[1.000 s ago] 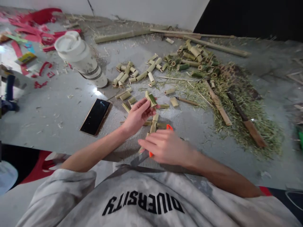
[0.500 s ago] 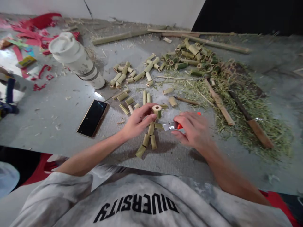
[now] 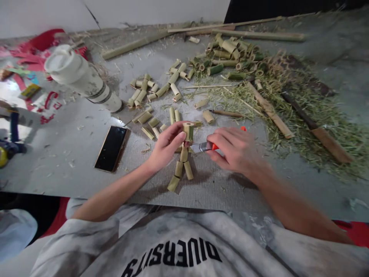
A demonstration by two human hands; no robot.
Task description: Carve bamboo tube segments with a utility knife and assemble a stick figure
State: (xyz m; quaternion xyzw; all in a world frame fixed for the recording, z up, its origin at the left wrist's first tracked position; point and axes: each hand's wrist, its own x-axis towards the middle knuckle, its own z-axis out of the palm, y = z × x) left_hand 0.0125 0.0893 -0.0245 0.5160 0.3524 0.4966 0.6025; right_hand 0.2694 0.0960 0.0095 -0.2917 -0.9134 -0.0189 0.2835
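Observation:
My left hand (image 3: pixel 168 144) pinches a short hollow bamboo piece (image 3: pixel 188 132), held nearly upright above the table. A red utility knife (image 3: pixel 206 146) is gripped in my right hand (image 3: pixel 232 148), its blade pointing left, close to the lower end of that piece. Whether the blade touches it I cannot tell. Just below my hands lies a figure of joined bamboo segments (image 3: pixel 181 165) with spread legs; its upper part is partly hidden behind my left hand. Loose bamboo bits (image 3: pixel 148 119) are scattered beyond my left hand.
A phone (image 3: pixel 112 148) and a white tumbler (image 3: pixel 83 79) stand to the left. Two more bamboo figures (image 3: pixel 170 84) lie ahead. Cut bamboo pieces (image 3: pixel 230 54), green shavings (image 3: pixel 305 134) and a wooden-handled blade (image 3: pixel 331 144) occupy the right. A thin wooden-handled tool (image 3: pixel 227 113) lies beyond my right hand.
The bamboo piece has tipped so more of its green side shows. My right hand has brought the knife blade left, nearer to the piece. The view has shifted slightly.

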